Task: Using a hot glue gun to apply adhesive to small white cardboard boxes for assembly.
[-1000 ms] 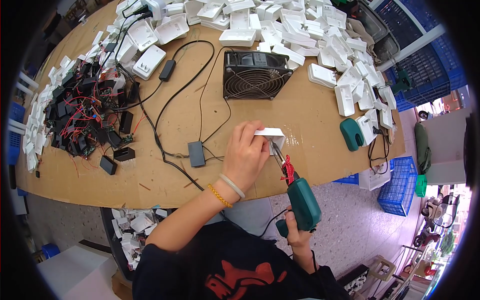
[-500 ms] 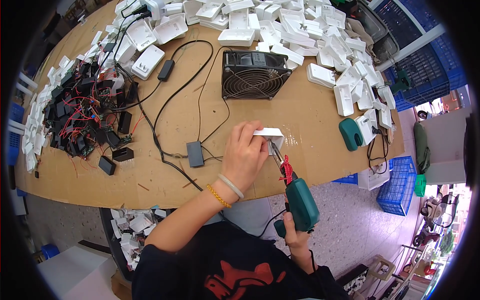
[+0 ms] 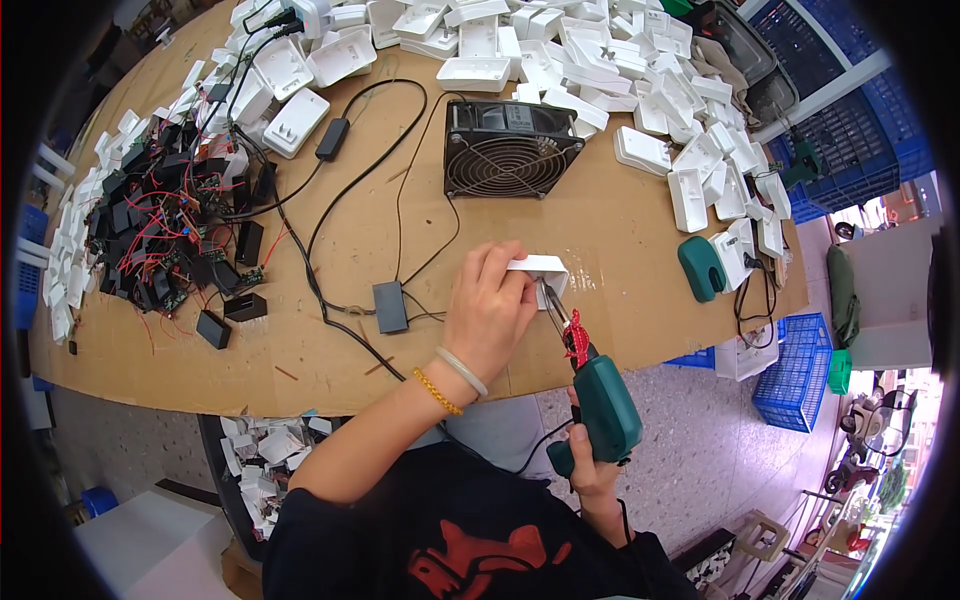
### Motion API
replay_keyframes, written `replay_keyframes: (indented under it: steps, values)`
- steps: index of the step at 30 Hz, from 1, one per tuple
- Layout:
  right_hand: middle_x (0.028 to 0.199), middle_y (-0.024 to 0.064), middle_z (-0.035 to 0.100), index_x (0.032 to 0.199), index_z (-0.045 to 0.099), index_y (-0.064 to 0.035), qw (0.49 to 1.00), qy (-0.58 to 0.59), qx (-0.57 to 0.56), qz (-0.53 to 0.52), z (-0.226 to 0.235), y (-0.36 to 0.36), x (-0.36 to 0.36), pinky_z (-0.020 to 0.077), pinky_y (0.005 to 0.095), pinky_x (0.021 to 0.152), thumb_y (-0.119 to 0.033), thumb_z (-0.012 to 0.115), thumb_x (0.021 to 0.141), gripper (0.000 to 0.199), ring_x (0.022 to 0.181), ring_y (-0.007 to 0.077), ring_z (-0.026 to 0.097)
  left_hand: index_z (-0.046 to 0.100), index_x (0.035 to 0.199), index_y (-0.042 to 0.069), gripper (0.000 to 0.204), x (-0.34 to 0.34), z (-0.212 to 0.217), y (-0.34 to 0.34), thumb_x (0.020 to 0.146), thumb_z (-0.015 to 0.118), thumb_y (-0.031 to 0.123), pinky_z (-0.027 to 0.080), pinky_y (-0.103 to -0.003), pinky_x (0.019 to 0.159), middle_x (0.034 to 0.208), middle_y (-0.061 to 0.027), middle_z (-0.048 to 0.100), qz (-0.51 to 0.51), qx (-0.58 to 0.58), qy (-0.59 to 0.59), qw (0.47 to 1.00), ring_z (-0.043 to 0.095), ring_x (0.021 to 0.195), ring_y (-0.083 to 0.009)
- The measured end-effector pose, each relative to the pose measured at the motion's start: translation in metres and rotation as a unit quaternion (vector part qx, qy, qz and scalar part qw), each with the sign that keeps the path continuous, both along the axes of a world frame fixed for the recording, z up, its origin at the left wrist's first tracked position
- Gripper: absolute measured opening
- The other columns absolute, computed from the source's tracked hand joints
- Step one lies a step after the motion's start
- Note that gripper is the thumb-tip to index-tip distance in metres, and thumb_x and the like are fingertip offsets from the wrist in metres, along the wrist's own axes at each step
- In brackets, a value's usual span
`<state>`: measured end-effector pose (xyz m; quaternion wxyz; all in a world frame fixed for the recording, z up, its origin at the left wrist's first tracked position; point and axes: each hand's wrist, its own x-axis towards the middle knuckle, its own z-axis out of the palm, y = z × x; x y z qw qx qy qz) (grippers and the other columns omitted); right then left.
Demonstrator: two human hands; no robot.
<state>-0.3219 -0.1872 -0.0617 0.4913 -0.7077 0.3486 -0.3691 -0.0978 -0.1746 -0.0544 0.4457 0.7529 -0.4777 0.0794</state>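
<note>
My left hand (image 3: 490, 312) is closed on a white plastic casing (image 3: 546, 266), holding it tilted just above the cardboard-covered table. My fingers hide part of the casing's inside. In my right hand (image 3: 592, 468) is a green, pistol-shaped soldering gun (image 3: 606, 408), gripped by its handle. Red cord or wire (image 3: 576, 340) is wound about the base of its metal shaft. The tip reaches into the casing beside my left fingertips; whether it touches anything in there I cannot tell.
A black fan (image 3: 508, 165) stands ahead of my hands. White casings (image 3: 590, 60) are heaped along the far edge. Black modules with red wires (image 3: 160, 230) pile up at the left. Cables and a small black box (image 3: 391, 308) lie left of my hand; a green holder (image 3: 702, 268) stands right.
The soldering gun and my right hand have shifted very slightly to the right. My left hand and the white casing stay in place.
</note>
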Motion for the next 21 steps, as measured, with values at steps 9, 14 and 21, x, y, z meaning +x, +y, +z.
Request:
replay_keyframes:
  steps: [9, 14, 21]
  values:
    - [0.122, 0.0175, 0.061, 0.134, 0.046, 0.0038, 0.992, 0.073, 0.066, 0.073, 0.014, 0.001, -0.012, 0.0489, 0.0257, 0.076, -0.015, 0.057, 0.089, 0.050, 0.103, 0.0186, 0.061, 0.058, 0.077, -0.002, 0.013, 0.000, 0.001, 0.000, 0.070, 0.069, 0.000, 0.047, -0.039, 0.087, 0.112, -0.0096, 0.054, 0.003, -0.005, -0.004, 1.000, 0.051, 0.107, -0.0293]
    - [0.115, 0.0166, 0.064, 0.132, 0.048, 0.0024, 0.992, 0.043, 0.118, 0.016, 0.051, 0.013, -0.009, 0.0511, 0.0271, 0.071, -0.040, 0.059, 0.087, 0.063, 0.103, 0.0227, 0.062, 0.058, 0.077, -0.002, 0.014, 0.000, 0.002, 0.001, 0.070, 0.069, 0.000, 0.047, -0.039, 0.086, 0.111, -0.0095, 0.054, -0.004, -0.008, 0.010, 1.000, 0.051, 0.106, -0.0293]
    - [0.115, 0.0167, 0.064, 0.133, 0.048, 0.0019, 0.993, 0.017, 0.115, 0.010, 0.051, 0.013, -0.011, 0.0502, 0.0267, 0.071, -0.039, 0.060, 0.086, 0.063, 0.100, 0.0213, 0.063, 0.058, 0.077, -0.001, 0.014, 0.000, 0.002, 0.001, 0.069, 0.070, 0.000, 0.047, -0.039, 0.085, 0.111, -0.0092, 0.054, -0.004, -0.008, 0.011, 1.000, 0.051, 0.107, -0.0289]
